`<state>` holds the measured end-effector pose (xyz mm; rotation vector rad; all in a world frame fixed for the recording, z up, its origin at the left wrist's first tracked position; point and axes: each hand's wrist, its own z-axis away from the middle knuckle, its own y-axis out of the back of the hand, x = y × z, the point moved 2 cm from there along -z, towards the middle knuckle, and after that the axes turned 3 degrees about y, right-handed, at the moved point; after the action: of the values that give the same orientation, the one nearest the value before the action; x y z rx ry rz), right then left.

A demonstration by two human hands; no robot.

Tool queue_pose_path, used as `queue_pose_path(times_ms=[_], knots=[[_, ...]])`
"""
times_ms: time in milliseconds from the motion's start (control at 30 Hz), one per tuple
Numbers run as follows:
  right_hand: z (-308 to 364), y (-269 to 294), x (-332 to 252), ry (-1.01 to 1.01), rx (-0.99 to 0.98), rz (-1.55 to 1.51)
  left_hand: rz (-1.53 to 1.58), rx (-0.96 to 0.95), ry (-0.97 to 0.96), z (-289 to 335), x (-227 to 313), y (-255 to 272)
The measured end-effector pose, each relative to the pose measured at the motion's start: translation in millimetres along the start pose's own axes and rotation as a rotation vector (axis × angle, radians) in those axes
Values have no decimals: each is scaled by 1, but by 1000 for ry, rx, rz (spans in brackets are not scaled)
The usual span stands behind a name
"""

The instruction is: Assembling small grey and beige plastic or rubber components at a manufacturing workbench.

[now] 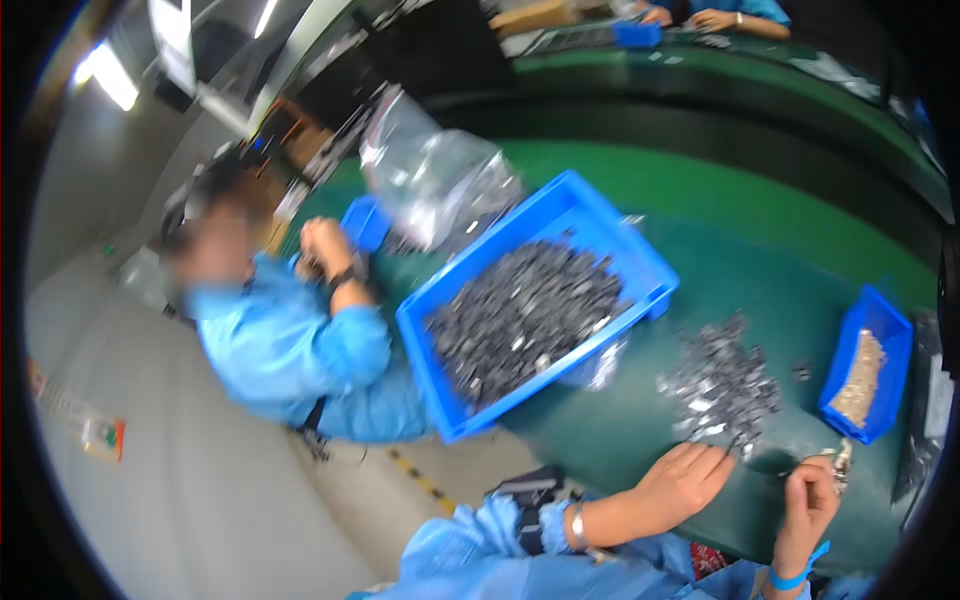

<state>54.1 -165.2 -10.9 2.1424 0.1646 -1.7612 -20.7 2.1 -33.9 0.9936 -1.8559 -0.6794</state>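
Observation:
My left hand [685,487] is at the near edge of a loose pile of small dark grey parts [722,382] on the green table. Its fingers are bent together, and whatever they hold is hidden. To its right, my right hand [812,492] is closed in a pinch over the table. Something tiny and dark shows at its fingertips, too small to name. Right beside that hand lies a little heap of shiny pale metal pieces [843,464]. Just beyond it stands a small blue bin [894,372] with many small tan-gold pieces [861,380] inside.
A large blue tray [648,262] full of dark parts stands left of the pile. Behind it sits a clear plastic bag [430,180]. A co-worker [290,340] in blue works at the left with a small bin [366,224]. Another person's hands [715,20] show across the far table.

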Motion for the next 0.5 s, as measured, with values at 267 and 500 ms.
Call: queue_pose_path(times_ms=[267, 500], knots=[[-10, -16, -8, 45, -20, -17, -149, 13, 58, -11, -7, 14], [-4, -20, -14, 119, 21, 18, -144, 194, 4, -19, -14, 18]])
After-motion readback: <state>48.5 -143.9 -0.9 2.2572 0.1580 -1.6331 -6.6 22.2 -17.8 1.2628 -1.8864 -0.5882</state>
